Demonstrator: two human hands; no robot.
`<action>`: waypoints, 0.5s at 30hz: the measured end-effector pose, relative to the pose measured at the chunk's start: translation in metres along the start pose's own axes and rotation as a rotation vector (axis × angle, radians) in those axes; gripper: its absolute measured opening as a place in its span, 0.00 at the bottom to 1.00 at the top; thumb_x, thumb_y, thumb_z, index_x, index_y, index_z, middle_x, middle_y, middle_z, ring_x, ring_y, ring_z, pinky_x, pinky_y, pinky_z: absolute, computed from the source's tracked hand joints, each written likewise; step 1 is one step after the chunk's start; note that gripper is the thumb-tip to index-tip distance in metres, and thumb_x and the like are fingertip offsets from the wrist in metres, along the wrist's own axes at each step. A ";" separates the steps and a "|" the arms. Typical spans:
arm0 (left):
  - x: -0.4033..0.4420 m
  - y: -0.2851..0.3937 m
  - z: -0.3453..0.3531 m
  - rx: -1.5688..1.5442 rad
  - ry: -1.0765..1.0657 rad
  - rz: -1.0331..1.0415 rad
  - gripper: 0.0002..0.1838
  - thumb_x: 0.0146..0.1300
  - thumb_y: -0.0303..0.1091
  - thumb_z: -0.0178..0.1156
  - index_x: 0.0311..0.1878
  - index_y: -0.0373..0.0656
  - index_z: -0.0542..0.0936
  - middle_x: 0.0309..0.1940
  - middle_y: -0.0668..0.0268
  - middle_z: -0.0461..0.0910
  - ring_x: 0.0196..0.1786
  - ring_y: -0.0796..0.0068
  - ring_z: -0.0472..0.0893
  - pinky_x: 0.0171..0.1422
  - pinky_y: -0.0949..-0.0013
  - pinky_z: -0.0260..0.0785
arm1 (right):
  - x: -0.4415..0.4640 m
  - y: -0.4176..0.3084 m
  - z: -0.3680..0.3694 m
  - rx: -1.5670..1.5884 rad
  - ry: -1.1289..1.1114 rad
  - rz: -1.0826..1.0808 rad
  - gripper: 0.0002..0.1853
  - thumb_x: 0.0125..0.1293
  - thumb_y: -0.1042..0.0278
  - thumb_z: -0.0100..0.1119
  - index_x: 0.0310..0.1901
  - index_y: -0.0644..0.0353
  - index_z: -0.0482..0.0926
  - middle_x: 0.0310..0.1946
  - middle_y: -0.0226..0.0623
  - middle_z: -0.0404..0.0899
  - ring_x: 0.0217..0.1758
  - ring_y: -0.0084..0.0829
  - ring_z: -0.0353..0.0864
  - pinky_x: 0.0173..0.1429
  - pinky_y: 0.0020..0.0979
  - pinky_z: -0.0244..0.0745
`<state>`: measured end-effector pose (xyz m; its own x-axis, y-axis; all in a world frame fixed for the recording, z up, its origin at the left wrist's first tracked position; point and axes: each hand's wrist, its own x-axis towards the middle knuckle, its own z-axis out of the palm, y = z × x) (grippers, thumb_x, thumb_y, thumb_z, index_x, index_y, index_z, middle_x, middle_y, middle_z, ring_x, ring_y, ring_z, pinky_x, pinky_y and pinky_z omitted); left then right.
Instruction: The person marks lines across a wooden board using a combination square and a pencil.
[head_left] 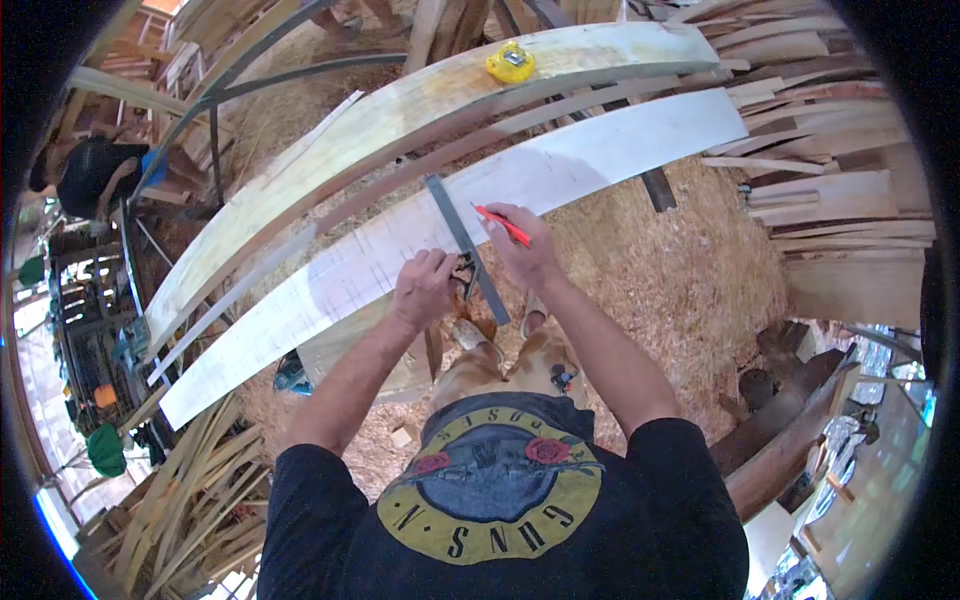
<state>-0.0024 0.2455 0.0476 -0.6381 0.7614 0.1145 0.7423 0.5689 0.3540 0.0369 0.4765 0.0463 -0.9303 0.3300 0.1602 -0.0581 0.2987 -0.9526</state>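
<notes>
A long white board (600,150) with pencil lines across it lies in front of me. Across it rests the blade of a metal combination square (450,215), its lower end sticking out past the near edge. My left hand (427,287) grips the square's head against that edge. In my right hand (520,243) is a red pencil (503,224), its tip close to the blade's right side. Beyond the white board, a thick curved timber (400,112) carries a yellow tape measure (510,63).
Wood shavings (660,270) cover the ground. Stacked planks (850,195) stand at the right, and thin strips (180,500) lie at the lower left. Another person (95,175) is at the far left. Dark logs (790,440) lie at the lower right.
</notes>
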 end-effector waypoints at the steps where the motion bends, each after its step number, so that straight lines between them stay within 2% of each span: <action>1: 0.000 0.000 0.000 0.003 0.006 0.004 0.29 0.47 0.29 0.77 0.56 0.42 0.85 0.45 0.61 0.82 0.47 0.56 0.83 0.49 0.56 0.79 | 0.009 -0.002 0.005 -0.005 -0.010 0.008 0.15 0.71 0.68 0.65 0.57 0.59 0.88 0.43 0.49 0.90 0.46 0.48 0.89 0.52 0.43 0.84; 10: 0.000 -0.005 0.004 0.031 0.000 0.014 0.30 0.46 0.33 0.79 0.57 0.43 0.85 0.43 0.62 0.80 0.46 0.58 0.81 0.48 0.56 0.76 | 0.052 0.015 0.042 -0.129 -0.083 -0.042 0.17 0.70 0.64 0.66 0.59 0.54 0.88 0.45 0.47 0.90 0.47 0.53 0.87 0.55 0.47 0.85; 15: -0.002 -0.006 0.007 0.054 0.002 0.012 0.32 0.46 0.36 0.82 0.57 0.43 0.85 0.43 0.63 0.80 0.47 0.59 0.81 0.49 0.55 0.74 | 0.063 0.013 0.042 -0.174 -0.116 -0.166 0.15 0.70 0.65 0.66 0.56 0.53 0.88 0.42 0.43 0.91 0.45 0.53 0.86 0.52 0.49 0.85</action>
<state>-0.0044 0.2428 0.0390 -0.6294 0.7677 0.1201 0.7598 0.5757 0.3020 -0.0380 0.4637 0.0336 -0.9490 0.1621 0.2704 -0.1595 0.4929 -0.8553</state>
